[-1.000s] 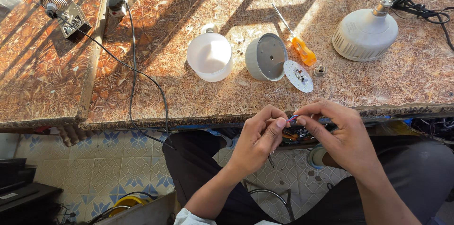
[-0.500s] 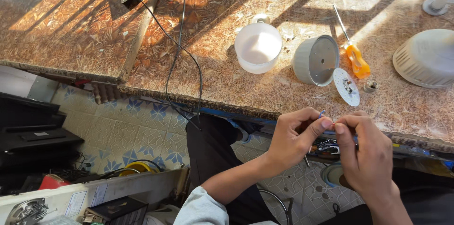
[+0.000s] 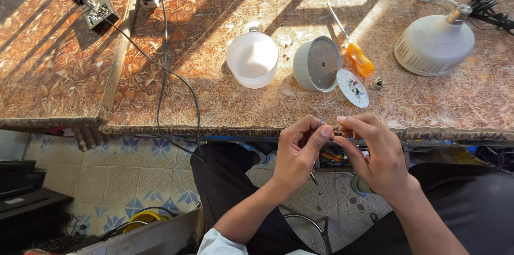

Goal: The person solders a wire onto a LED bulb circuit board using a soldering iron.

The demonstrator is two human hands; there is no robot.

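Pinching a small circuit board (image 3: 338,154) between them, the left hand (image 3: 297,154) and right hand (image 3: 375,154) meet fingertip to fingertip just below the edge of the stone worktop (image 3: 225,99). On the worktop beyond lie a white dome cover (image 3: 252,60), grey lamp housing (image 3: 317,64), round LED disc (image 3: 353,88) and orange screwdriver (image 3: 358,58).

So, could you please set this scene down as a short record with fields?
Left hand: pinches a small part with thin wires, below the counter edge
Right hand: grips the same part from the other side
Counter: brown patterned stone, sunlit
White dome: on the counter
Grey lamp shell: on its side beside the dome
Round board: flat, by the shell
Screwdriver: orange handle
Large lamp body: far right
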